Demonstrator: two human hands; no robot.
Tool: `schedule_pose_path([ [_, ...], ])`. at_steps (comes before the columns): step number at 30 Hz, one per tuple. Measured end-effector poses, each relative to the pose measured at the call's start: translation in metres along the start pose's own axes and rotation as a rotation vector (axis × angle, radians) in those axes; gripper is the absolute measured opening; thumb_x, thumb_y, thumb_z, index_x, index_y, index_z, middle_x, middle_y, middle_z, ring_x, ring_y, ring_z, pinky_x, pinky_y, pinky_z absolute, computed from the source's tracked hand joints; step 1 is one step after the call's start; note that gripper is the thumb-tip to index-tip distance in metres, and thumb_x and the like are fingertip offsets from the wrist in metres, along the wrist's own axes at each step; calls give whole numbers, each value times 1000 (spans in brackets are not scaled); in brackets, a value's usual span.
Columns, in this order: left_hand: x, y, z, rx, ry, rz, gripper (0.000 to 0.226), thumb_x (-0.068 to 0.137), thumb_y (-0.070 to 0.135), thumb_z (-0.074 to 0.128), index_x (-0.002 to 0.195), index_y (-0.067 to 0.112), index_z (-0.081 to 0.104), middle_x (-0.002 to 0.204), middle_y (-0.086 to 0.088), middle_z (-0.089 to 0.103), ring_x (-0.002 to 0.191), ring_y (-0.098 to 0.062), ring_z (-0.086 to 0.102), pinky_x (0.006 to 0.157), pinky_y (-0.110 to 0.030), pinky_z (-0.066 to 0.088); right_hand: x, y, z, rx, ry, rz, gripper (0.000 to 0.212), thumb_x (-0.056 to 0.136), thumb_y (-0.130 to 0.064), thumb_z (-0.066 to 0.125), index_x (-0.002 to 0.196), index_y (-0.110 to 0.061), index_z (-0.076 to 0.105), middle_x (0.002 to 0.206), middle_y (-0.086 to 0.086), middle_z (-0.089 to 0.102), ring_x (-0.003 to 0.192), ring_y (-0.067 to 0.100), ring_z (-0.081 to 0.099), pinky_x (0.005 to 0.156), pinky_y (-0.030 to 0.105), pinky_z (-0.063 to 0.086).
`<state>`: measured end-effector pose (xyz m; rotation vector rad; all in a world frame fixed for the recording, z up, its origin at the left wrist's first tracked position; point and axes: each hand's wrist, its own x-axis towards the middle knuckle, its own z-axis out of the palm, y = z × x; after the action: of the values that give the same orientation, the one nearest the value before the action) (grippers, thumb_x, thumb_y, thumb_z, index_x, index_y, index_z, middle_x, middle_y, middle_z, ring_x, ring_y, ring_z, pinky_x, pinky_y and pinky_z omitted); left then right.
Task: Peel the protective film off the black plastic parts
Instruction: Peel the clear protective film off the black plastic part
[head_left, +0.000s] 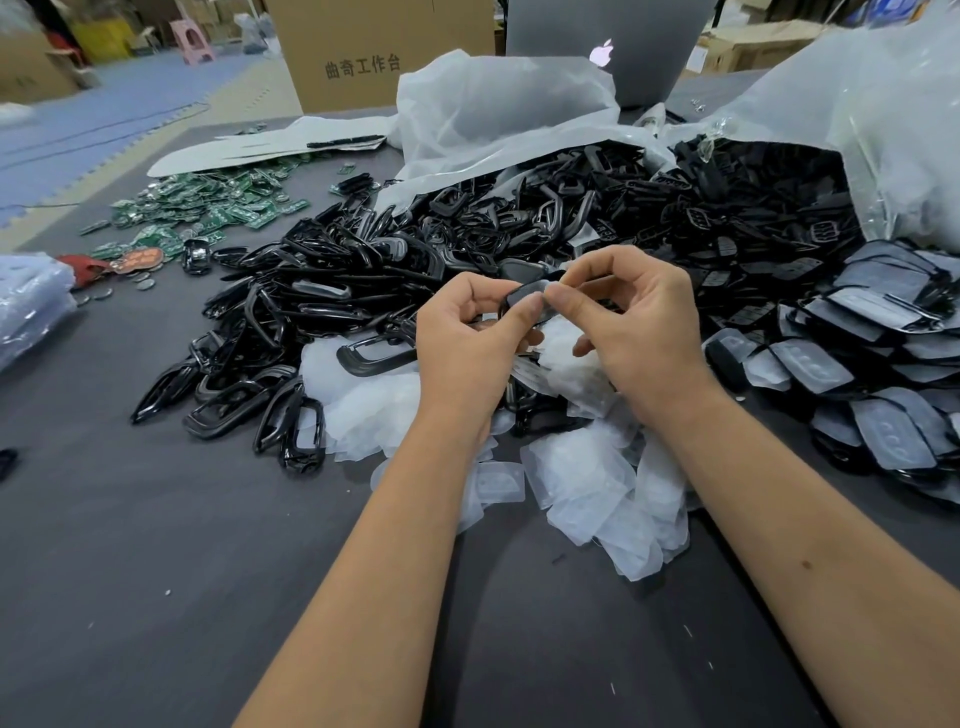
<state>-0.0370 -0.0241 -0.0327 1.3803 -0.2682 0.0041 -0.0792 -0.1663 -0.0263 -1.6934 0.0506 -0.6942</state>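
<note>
glossy black plastic parts (332, 291), translucent film (587, 483)

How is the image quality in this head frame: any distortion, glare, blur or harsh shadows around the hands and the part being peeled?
Head view: wide-angle distortion bows the grey table and stretches the forearms; lighting is soft and even, with no hard shadows; small glints on the glossy black frames and sheen on the plastic bag; left hand, right hand and the held black part are reasonably sharp; background boxes look soft.
</note>
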Motion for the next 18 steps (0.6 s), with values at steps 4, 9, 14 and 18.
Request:
schedule_pose_path([
  [4,1,0,0,3,-29,-1,13,89,0,77,89,9,67,76,-5,74,58,-19,68,56,-22,52,0,1,0,1,39,51,14,86,-11,84,80,-19,73,77,8,74,67,19,70,46,27,54],
  [9,1,1,0,-13,-48,-9,16,89,-4,73,87,10,67,76,-5,73,55,-18,67,55,-22,53,-2,-1,1,10,56,57,14,85,-9,84,81,-11,71,78,12,75,72,32,74,47,27,55],
  [14,0,4,-1,-58,-69,-24,16,91,-4,71,86,10,65,73,-4,71,53,-16,64,54,-21,51,0,-6,-1,235,45,245,21,86,-8,84,98,-7,67,78,5,73,66,17,69,50,24,53],
  [18,0,5,0,-65,-60,-34,13,92,-3,71,89,8,64,68,0,68,53,-14,64,53,-19,49,0,-6,-2,287,12,288,21,88,-11,82,101,-6,67,77,5,73,64,18,69,49,24,52],
])
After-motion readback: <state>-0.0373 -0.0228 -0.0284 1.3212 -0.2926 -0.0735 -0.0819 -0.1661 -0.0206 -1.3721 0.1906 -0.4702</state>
